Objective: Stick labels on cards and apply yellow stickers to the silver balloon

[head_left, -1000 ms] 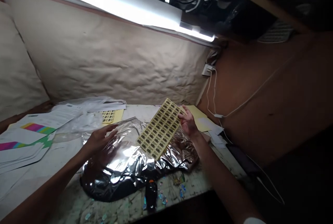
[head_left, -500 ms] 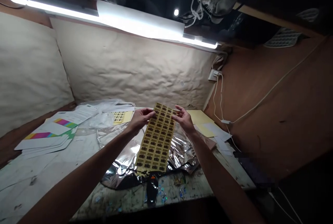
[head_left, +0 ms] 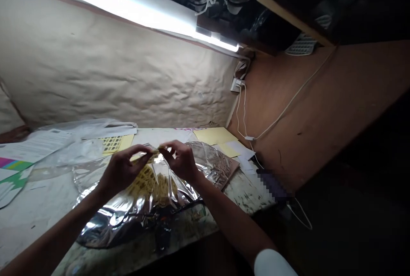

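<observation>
My left hand (head_left: pixel 123 168) and my right hand (head_left: pixel 180 160) both pinch the top edge of a yellow sticker sheet (head_left: pixel 150 180) covered with several small dark labels. The sheet hangs low between my hands, its lower part lying against a crinkled silver foil bag (head_left: pixel 128 209) spread on the worktable (head_left: pixel 28 212). My fingertips nearly meet above the bag's middle. Glare from the foil partly hides the sheet.
A second yellow label sheet (head_left: pixel 113 143) lies behind the bag. White and coloured printed papers (head_left: pixel 19 156) sit at the left, clear plastic (head_left: pixel 92 128) at the back, yellow and white paper (head_left: pixel 218 137) at the right. A white cable (head_left: pixel 253 130) hangs on the brown side wall.
My hands brought the sticker sheet down from an upright position in the air to the foil bag. My left hand joined the right on its top edge. The view shifted.
</observation>
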The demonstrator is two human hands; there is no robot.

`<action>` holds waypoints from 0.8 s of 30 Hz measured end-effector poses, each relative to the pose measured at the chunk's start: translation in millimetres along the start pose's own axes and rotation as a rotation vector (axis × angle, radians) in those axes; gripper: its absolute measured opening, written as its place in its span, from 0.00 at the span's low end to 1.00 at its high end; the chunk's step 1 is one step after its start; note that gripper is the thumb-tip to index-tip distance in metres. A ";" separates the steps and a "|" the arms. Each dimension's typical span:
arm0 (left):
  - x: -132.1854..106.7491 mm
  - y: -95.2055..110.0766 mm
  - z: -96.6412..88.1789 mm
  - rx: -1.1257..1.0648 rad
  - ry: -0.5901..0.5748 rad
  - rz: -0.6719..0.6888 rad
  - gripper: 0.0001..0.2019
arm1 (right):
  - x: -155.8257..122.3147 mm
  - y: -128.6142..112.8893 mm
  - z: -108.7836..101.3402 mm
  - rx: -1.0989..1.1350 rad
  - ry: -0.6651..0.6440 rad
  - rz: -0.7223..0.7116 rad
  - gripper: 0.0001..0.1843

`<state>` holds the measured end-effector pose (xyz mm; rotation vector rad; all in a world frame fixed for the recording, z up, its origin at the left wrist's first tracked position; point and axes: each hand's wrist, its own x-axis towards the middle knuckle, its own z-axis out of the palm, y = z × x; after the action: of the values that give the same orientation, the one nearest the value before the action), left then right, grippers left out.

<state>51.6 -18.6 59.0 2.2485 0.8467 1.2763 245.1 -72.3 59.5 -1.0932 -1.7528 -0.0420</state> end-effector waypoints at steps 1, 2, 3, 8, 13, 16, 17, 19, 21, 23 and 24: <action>-9.1 -5.7 4.7 -0.018 -0.032 -0.026 0.11 | -5.9 4.3 -0.2 0.024 -0.076 0.015 0.10; -16.9 -11.2 8.8 -0.046 -0.067 -0.052 0.11 | -11.6 8.8 -0.4 0.047 -0.148 0.027 0.09; -23.4 -15.8 12.2 -0.084 -0.105 -0.077 0.11 | -17.0 13.4 -0.4 0.076 -0.209 0.047 0.09; -40.3 -24.1 27.1 -0.353 -0.235 -0.307 0.13 | -34.2 33.4 11.5 0.369 -0.248 0.393 0.11; -44.6 -25.9 36.1 -0.443 -0.248 -0.428 0.13 | -43.2 32.0 25.6 0.326 -0.174 0.472 0.09; -47.3 -26.8 37.7 -0.470 -0.229 -0.481 0.13 | -47.8 24.9 29.4 0.177 -0.096 0.359 0.10; -48.4 -26.6 38.5 -0.486 -0.212 -0.492 0.12 | -49.2 23.2 30.8 0.147 -0.068 0.319 0.10; -50.7 -25.6 40.9 -0.495 -0.166 -0.487 0.12 | -51.5 21.2 33.7 0.117 -0.041 0.244 0.10; -52.9 -24.0 43.6 -0.461 -0.111 -0.455 0.11 | -53.0 20.1 35.9 0.097 -0.031 0.187 0.12; -54.5 -22.2 45.3 -0.410 -0.053 -0.419 0.10 | -53.9 18.8 36.6 0.081 -0.013 0.147 0.15; -55.0 -21.4 45.6 -0.390 -0.031 -0.401 0.10 | -54.1 17.9 36.5 0.070 -0.005 0.131 0.15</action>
<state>63.1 -43.4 -10.4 1.6883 0.8921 1.1012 234.0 -78.7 -6.9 -1.1547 -1.6715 0.1025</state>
